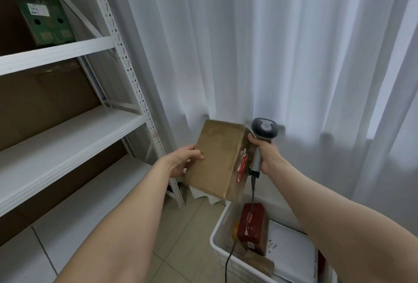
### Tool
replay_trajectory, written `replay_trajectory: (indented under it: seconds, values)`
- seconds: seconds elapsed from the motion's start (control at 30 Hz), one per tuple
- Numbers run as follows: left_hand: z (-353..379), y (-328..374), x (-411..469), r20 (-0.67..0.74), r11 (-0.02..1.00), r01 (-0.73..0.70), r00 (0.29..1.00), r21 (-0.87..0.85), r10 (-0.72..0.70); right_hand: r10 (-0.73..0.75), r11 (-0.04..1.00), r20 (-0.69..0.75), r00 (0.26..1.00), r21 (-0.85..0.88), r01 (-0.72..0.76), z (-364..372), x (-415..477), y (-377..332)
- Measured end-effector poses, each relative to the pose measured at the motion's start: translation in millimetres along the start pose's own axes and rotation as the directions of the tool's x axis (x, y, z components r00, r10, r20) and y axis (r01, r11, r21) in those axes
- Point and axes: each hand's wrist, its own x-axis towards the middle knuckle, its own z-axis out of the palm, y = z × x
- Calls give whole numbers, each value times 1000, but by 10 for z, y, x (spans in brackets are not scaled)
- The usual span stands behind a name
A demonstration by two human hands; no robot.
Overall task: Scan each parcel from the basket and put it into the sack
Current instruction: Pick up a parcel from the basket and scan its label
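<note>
A: Entry: where is the parcel (217, 158)?
B: Held up above the basket (217, 232), in front of the curtain (271, 45). The left hand (182, 161) grips its left edge, thumb on the broad face.
A: And the right hand (268, 155)?
B: Wrapped round the handle of the scanner (264, 128). Its cable (252, 190) drops into the basket.
A: Key relation?
B: The scanner sits just right of the parcel, head beside the far right corner. The parcel's long axis runs away from the person, tilted. The side face with the torn red label (243, 163) turns toward the scanner hand. Barcode there: cannot tell.
A: Judgement?
B: Scan step in hand. The head probably needs backing off and aiming at that side.
A: Surroundings?
B: Tile floor (181, 237), white rack (67, 129) at left. More parcels lie in the basket, a red parcel (252, 221) on top. Sack not in view.
</note>
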Motion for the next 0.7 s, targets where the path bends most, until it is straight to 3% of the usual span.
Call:
replay_trajectory:
  seconds: [0.1, 0.2, 0.27, 0.43, 0.6, 0.7]
  values:
    - [138, 55, 40, -63, 990, -65, 996, -129, 58, -16, 993, 76, 997, -118, 25, 65, -50, 12]
    - [242, 55, 94, -320, 958, -186, 941, -217, 110, -59, 980, 78, 995, -187, 73, 92, -61, 39]
    - [268, 45, 109, -397, 930, -248, 909, -272, 127, -64, 976, 68, 996, -204, 76, 84, -79, 39]
    - [341, 80, 68, -413, 933, -243, 903, -264, 118, 83, 993, 120, 989, -88, -73, 58, -128, 42]
    - [379, 140, 34, -380, 942, -221, 918, -253, 113, 43, 996, 54, 998, -79, -39, 62, -113, 101]
    - [392, 147, -19, -309, 950, -143, 950, -279, 52, 22, 985, -1, 1000, -170, -22, 50, -74, 134]
